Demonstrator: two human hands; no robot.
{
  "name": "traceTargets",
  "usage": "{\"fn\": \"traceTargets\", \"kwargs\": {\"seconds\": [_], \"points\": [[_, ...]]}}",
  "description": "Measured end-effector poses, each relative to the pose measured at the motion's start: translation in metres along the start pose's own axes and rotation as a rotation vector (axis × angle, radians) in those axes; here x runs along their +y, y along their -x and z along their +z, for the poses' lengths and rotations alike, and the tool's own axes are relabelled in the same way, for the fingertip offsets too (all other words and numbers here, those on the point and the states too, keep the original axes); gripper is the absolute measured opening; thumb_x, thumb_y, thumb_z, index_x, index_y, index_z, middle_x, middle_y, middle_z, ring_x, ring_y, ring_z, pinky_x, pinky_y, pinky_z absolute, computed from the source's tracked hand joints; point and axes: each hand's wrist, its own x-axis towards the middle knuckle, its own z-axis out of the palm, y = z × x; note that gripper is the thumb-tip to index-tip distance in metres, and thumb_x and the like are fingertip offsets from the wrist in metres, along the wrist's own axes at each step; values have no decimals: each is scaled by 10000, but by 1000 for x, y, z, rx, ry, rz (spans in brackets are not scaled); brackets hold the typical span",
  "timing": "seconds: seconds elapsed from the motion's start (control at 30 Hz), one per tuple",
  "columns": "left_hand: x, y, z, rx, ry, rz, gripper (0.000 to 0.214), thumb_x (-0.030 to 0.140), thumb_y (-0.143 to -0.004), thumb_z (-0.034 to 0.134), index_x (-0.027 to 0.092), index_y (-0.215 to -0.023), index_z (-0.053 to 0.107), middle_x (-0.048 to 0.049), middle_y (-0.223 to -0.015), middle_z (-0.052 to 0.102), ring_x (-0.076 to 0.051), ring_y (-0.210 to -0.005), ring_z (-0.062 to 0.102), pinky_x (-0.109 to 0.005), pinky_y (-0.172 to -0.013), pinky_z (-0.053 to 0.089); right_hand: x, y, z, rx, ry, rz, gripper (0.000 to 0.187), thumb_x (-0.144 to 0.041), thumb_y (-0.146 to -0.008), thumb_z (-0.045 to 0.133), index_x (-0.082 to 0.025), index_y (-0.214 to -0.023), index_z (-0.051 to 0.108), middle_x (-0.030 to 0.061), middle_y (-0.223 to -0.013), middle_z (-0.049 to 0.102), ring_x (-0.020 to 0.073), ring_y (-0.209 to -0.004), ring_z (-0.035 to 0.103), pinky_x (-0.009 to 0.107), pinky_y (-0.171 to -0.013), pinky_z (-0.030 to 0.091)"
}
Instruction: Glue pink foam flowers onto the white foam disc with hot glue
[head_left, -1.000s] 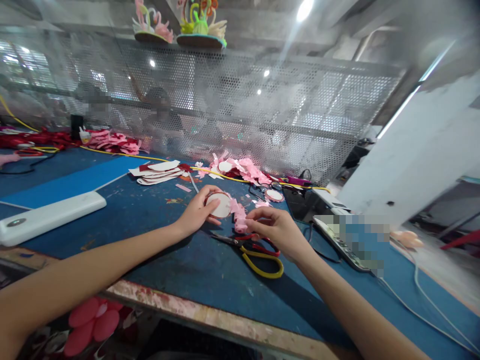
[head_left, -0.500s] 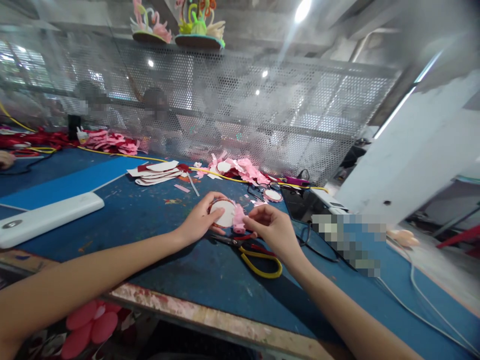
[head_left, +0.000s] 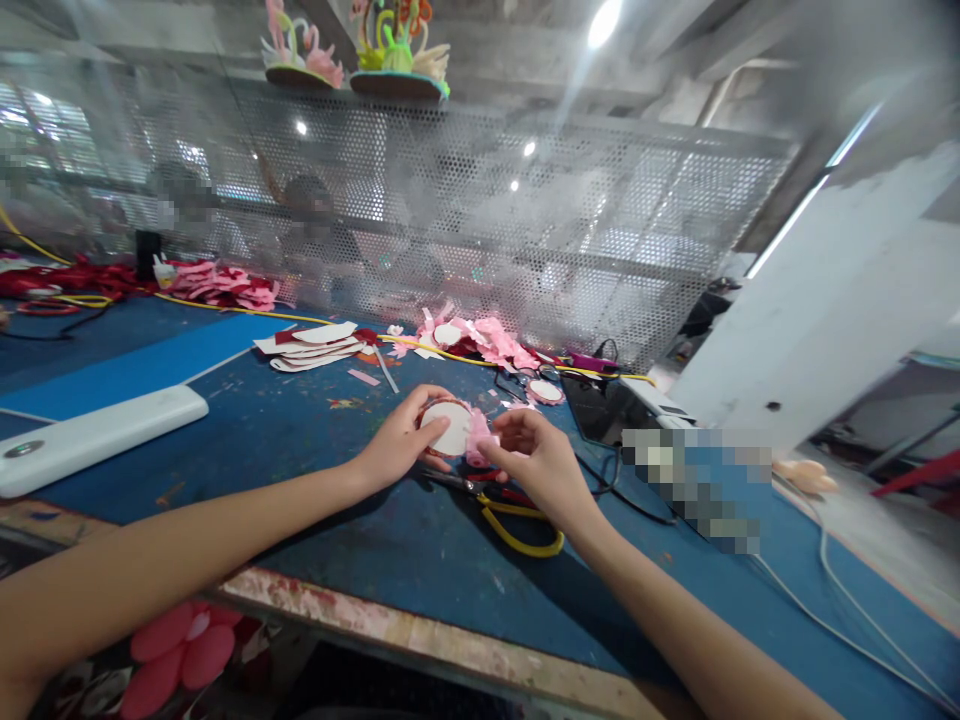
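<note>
Over the blue table, my left hand (head_left: pixel 405 435) is closed round a round white disc (head_left: pixel 447 430) with a reddish edge, its thumb lying across the pale face. Ruffled pink trim (head_left: pixel 476 432) runs along the disc's right side. My right hand (head_left: pixel 536 455) pinches the loose end of this trim between thumb and fingers. Just below both hands lies a pair of scissors (head_left: pixel 521 530) with yellow-and-red handles, blades toward the left. The fingertips of my right hand partly hide what they grip.
A stack of white pieces (head_left: pixel 315 345) and a heap of pink ruffles (head_left: pixel 491 338) lie at the back, beside a yellow cord (head_left: pixel 435 347). A long white device (head_left: pixel 105 435) rests at left. At right are a dark flat panel (head_left: pixel 600 408) and cables. Perforated metal screen (head_left: pixel 465 200) stands behind.
My right hand has shifted slightly left, its fingers closer to the disc's edge on the pink trim. My left hand and the disc stay in place.
</note>
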Motion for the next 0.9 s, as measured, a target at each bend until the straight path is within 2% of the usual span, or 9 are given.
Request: {"fn": "traceTargets", "kwargs": {"seconds": [0.3,0.9], "points": [[1,2,2,-13,-25,13,313,341,-730,598,229,-1001,489,-52,-1013,531,-163,-708,566,-266,-461,552,-1,3,3,-49,-22,36,298,-332,-634,693,-190,-815,504,-11,-671,571,124,-539,554,226,-388,480],[2,2,3,-79,-39,13,303,314,-768,562,199,-1018,436,-41,-1013,501,-128,-707,556,-221,-442,547,3,3,2,-1,109,-63,243,-321,-666,654,-181,-815,523,-7,-667,573,99,-497,508,220,-424,445]]}}
